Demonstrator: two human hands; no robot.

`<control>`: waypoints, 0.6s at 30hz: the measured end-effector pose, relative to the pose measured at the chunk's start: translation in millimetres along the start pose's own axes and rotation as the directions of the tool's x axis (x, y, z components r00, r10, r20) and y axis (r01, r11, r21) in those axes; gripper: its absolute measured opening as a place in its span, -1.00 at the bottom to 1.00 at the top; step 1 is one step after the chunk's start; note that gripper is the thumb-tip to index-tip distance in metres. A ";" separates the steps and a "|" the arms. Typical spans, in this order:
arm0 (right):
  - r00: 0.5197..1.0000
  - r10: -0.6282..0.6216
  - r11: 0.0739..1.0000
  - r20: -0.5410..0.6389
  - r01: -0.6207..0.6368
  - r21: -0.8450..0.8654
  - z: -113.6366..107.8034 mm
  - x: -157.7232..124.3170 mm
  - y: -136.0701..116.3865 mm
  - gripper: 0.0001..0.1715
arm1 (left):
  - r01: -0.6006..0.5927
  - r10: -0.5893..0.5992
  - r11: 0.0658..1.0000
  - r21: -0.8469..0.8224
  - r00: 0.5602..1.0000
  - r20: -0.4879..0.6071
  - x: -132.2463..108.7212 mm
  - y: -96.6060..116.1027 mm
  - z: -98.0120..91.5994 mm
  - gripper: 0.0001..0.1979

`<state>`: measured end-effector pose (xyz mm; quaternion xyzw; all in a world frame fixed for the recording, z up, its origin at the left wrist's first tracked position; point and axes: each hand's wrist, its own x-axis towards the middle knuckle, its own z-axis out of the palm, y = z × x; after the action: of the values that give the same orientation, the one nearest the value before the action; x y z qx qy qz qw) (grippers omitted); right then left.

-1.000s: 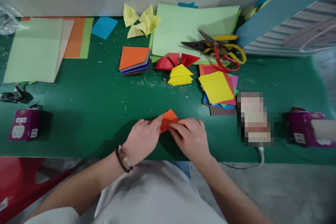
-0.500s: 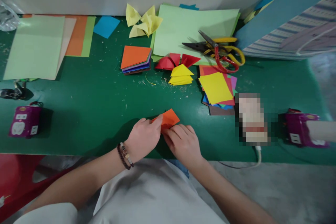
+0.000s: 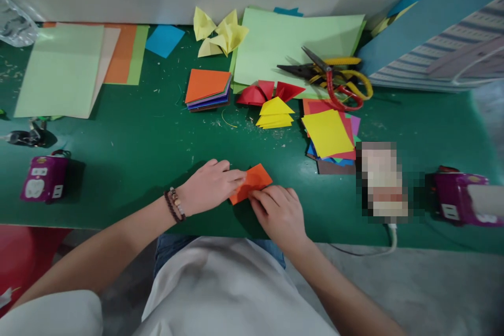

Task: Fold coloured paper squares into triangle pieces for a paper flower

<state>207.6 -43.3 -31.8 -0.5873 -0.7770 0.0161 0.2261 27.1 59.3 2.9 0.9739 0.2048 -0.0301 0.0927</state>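
A folded piece of orange paper (image 3: 255, 177) lies at a slant near the front edge of the green table (image 3: 137, 168). My left hand (image 3: 210, 185) grips its left end, with the fingertips over the paper and the thumb out of sight. At the lower right edge, my right hand (image 3: 280, 212) pinches the paper between thumb and fingers. Beyond the hands are folded yellow pieces (image 3: 275, 113), folded red pieces (image 3: 254, 95) and a stack of coloured paper (image 3: 208, 86) with orange on top.
Scissors (image 3: 342, 86) and pliers (image 3: 301, 71) lie on pale green sheets (image 3: 275, 42). Loose coloured squares (image 3: 328, 134) sit at right, beside a blurred phone-like object (image 3: 381, 178). Purple boxes (image 3: 44, 178) stand at both sides. Large sheets (image 3: 63, 68) are at left.
My left hand has shifted left and flattened, baring more of the orange paper. My right hand still holds the lower edge. The whole view has moved slightly.
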 end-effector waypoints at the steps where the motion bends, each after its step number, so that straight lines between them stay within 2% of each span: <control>1: 1.000 -0.006 1.000 0.001 0.006 0.004 0.8 0.3 -3.3 -0.84 | -0.008 0.008 1.000 -0.007 1.000 0.010 -0.4 -2.0 0.1 -0.77; 5: 1.000 -0.014 1.000 -0.009 0.014 0.008 2.7 1.1 -10.5 -0.84 | 0.007 -0.006 1.000 -0.025 0.999 0.053 -2.2 -4.0 1.4 -0.74; 11: 0.999 -0.041 0.997 -0.010 0.042 0.064 8.3 1.7 -24.6 -0.83 | -0.002 0.003 1.000 -0.017 0.999 0.034 -2.0 -3.1 2.5 -0.73; 15: 0.999 -0.043 0.979 0.003 0.042 0.200 12.1 -0.5 -41.9 -0.82 | 0.004 -0.003 1.000 -0.016 0.999 0.050 -2.8 -4.4 2.7 -0.71; 18: 0.999 0.047 0.942 -0.016 -0.039 0.334 6.6 -5.2 -36.0 -0.85 | 0.054 -0.052 0.998 -0.042 0.998 0.044 -5.1 2.7 4.4 -0.70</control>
<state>173.6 -57.6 -29.0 -0.5576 -0.7472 0.1451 0.3311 23.4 54.0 -0.5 0.9651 0.2291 -0.0489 0.1174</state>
